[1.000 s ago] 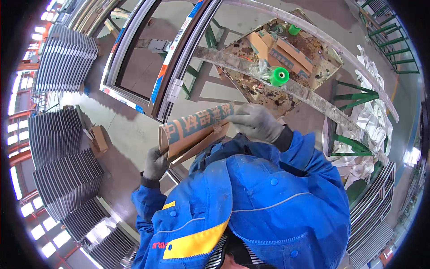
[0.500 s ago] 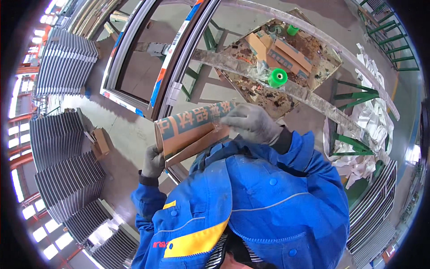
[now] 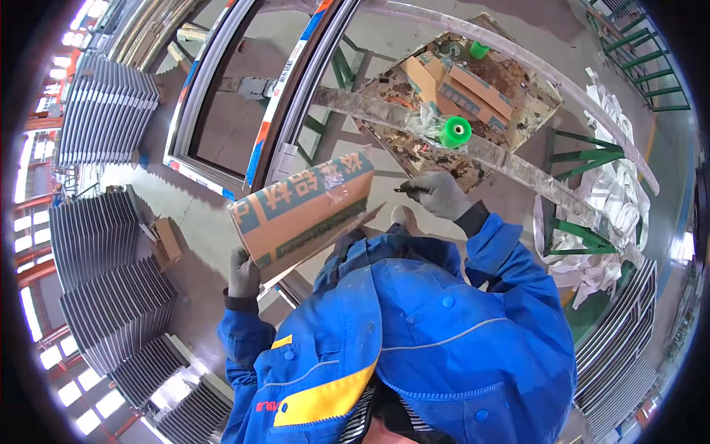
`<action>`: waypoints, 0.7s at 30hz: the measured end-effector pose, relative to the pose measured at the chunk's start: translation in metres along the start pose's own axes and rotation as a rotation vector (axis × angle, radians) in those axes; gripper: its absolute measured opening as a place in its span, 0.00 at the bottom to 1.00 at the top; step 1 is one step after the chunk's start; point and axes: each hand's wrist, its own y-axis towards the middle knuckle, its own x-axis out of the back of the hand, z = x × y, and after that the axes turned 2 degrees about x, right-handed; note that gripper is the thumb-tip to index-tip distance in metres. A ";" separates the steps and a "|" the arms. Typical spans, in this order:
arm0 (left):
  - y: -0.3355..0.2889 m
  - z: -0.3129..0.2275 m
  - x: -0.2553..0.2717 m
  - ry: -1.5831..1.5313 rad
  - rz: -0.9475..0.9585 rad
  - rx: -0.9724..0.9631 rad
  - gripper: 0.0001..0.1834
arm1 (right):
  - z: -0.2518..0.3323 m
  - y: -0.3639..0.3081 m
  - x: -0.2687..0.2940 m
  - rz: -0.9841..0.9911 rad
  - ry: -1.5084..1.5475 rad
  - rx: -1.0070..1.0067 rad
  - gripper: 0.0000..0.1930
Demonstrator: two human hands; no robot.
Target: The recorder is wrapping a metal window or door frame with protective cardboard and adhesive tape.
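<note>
A brown cardboard box (image 3: 296, 222) with broad green printed bands is tilted in front of my body, its loose flap hanging out at the right. My gloved left hand (image 3: 244, 275) grips its lower left end, the fingers partly hidden behind the board. A patch of clear tape (image 3: 334, 186) shines on the upper face of the box. To the right and apart from it, my gloved right hand (image 3: 442, 198) is closed around a small dark thin object (image 3: 403, 190), too small to name, whose tip sticks out to the left.
Just beyond the box stand long framed profiles (image 3: 277, 96) with coloured film. A green roll of wrap (image 3: 455, 132) sits on a padded rail (image 3: 518, 161) over a worn board (image 3: 384, 81) bearing more cardboard (image 3: 473, 96). Stacked frames (image 3: 96, 229) line the left; white scraps (image 3: 592, 259) lie right.
My right hand has come off the cardboard and moved right, the small dark object now showing in it. The box has turned and opened out, shifting left with my left hand.
</note>
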 end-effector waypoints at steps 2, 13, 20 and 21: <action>-0.002 -0.005 0.001 -0.056 0.011 0.168 0.13 | -0.036 -0.018 -0.023 -0.030 0.353 -0.414 0.11; 0.004 0.007 -0.026 -0.184 -0.080 0.239 0.14 | -0.229 -0.144 -0.124 -0.133 -0.189 -1.005 0.16; -0.005 -0.013 -0.026 -0.115 -0.075 0.221 0.14 | -0.261 -0.135 -0.159 -0.307 -0.009 -1.121 0.12; -0.007 -0.018 -0.025 -0.078 -0.049 0.199 0.13 | -0.272 -0.134 -0.169 -0.305 0.008 -1.118 0.12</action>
